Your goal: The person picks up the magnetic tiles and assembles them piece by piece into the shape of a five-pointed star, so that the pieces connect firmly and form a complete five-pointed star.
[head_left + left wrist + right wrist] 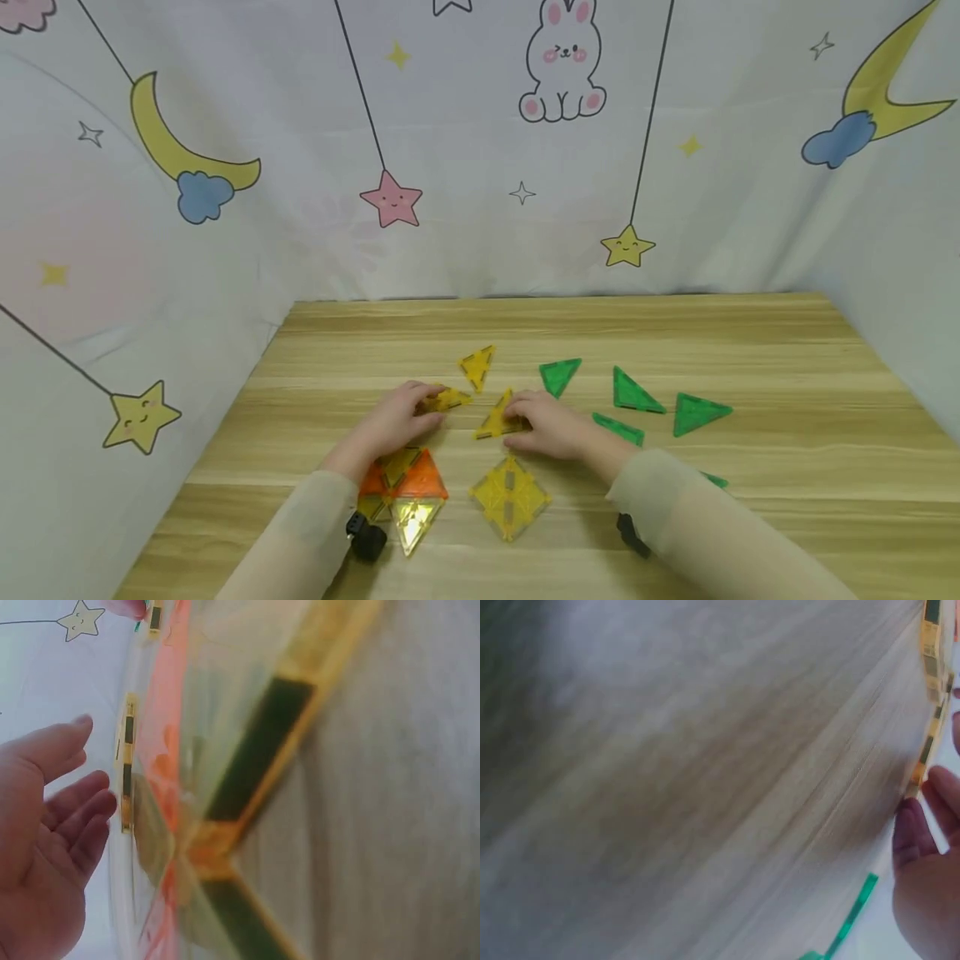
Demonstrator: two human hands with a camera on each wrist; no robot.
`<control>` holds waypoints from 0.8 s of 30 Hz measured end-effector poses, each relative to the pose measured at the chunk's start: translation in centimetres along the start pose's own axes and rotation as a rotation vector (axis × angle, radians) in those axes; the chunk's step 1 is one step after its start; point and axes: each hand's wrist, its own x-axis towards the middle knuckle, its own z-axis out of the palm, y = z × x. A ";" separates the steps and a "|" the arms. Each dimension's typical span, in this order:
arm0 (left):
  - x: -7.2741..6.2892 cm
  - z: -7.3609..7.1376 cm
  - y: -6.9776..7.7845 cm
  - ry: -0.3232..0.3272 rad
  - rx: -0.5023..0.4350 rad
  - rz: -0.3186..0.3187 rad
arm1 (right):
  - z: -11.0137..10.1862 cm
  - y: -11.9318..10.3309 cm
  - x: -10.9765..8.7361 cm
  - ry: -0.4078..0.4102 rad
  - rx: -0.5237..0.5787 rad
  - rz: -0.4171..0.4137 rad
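Observation:
My left hand (405, 417) is beside a yellow triangle magnetic tile (452, 399). In the left wrist view its fingers (94, 806) are loosely bent, with a small gap to that tile's edge (127, 765). At the centre, my right hand (551, 423) holds another yellow triangle tile (495, 423) by its right end, thumb at the near edge and fingers on the far side; it lies flat. Below sits a yellow diamond (510, 498) of joined tiles. Near my left forearm are orange tiles (426, 477) and yellow tiles (414, 521), partly hidden by the arm.
A loose yellow triangle (477, 367) lies farther back. Several green triangle tiles (633, 392) are scattered on the right of the wooden table (795, 350), one partly hidden by the right sleeve. A patterned white cloth (480, 250) borders the table at the back and sides.

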 end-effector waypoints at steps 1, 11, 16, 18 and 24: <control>0.0 0.0 0.0 0.002 -0.004 0.002 | 0.0 0.1 0.0 0.006 -0.003 -0.004; -0.3 0.2 0.3 -0.033 -0.030 0.052 | 0.1 0.2 0.1 0.022 -0.006 -0.042; -0.1 0.4 -0.1 -0.007 0.069 0.073 | 0.6 -0.1 0.6 0.076 0.032 0.116; -0.1 0.6 -0.3 -0.013 0.113 0.061 | 0.8 -0.4 0.9 0.080 0.025 0.175; -0.3 0.8 0.3 -0.023 0.143 0.031 | 1.0 -0.8 1.4 0.077 -0.013 0.184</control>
